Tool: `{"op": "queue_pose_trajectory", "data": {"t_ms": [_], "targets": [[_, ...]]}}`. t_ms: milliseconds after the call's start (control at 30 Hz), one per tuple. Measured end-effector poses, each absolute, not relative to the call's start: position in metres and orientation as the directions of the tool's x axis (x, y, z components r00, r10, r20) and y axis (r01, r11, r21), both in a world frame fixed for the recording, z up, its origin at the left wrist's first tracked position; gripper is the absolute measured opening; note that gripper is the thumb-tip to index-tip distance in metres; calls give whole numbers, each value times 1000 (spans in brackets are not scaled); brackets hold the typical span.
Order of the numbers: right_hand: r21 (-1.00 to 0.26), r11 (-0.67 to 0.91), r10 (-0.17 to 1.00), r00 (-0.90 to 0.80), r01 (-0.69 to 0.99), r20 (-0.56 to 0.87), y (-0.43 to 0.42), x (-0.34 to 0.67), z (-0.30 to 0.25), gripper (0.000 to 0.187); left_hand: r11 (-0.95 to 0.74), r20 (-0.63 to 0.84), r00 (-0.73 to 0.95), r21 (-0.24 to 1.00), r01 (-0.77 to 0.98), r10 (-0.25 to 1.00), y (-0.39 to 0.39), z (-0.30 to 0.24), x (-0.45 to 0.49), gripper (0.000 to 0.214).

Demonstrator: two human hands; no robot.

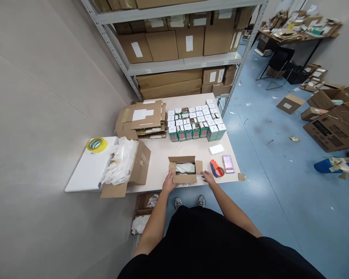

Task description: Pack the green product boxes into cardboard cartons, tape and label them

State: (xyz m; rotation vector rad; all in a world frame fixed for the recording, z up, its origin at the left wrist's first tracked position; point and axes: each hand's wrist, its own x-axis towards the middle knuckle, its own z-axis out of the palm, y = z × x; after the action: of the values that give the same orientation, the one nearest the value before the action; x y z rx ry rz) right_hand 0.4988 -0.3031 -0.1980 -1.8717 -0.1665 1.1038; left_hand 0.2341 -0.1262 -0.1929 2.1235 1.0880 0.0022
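A small cardboard box (185, 179) stands at the front edge of the table with its top flaps raised or folded out. White crumpled paper (185, 167) lies inside it, and what is under the paper is mostly hidden. At the box's left front corner, my left hand (169, 182) grips the cardboard. My right hand (208, 178) pinches the lower edge of the right flap (199, 167). Just beyond that hand lies an orange and blue tape dispenser (216, 169), beside a phone with a lit screen (228, 164).
Rows of green and white small boxes (196, 120) fill the table's back right. Flattened cartons (144, 115) are stacked at back left. A larger carton (139, 164) overflows with white paper; a yellow tape roll (97, 144) lies left of it. Shelving (183, 64) stands behind.
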Motion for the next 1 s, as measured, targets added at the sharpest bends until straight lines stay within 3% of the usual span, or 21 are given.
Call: {"op": "queue_pose_trajectory", "data": {"t_ms": [67,200,333,600,767,833,1000], "targets": [[-824,-472,569,605,-315,-557,-299,494,-194,56,-382,-314,659,614,690,684,-121,-187,233,89],[-939,-343,734,619,-17,-279,-286,485,-183,49,-337,-321,668,670,661,671,-106,-176,231,83],[-895,-412,817,503,171,-280,-275,474,-177,45,-215,-334,631,744,632,700,-94,-167,231,65],[-924,-376,706,668,71,-236,-277,450,-179,60,-205,-277,627,786,584,728,-82,-160,231,52],[-858,-503,518,830,100,-207,-272,432,-183,71,-279,-220,533,658,700,817,-83,-164,240,65],[-805,-573,508,837,153,-203,-267,427,-183,71,-343,-196,537,582,737,821,-80,-163,245,74],[-656,-686,574,788,315,-222,-259,415,-184,72,-622,-112,758,500,602,642,-56,-150,266,98]]}}
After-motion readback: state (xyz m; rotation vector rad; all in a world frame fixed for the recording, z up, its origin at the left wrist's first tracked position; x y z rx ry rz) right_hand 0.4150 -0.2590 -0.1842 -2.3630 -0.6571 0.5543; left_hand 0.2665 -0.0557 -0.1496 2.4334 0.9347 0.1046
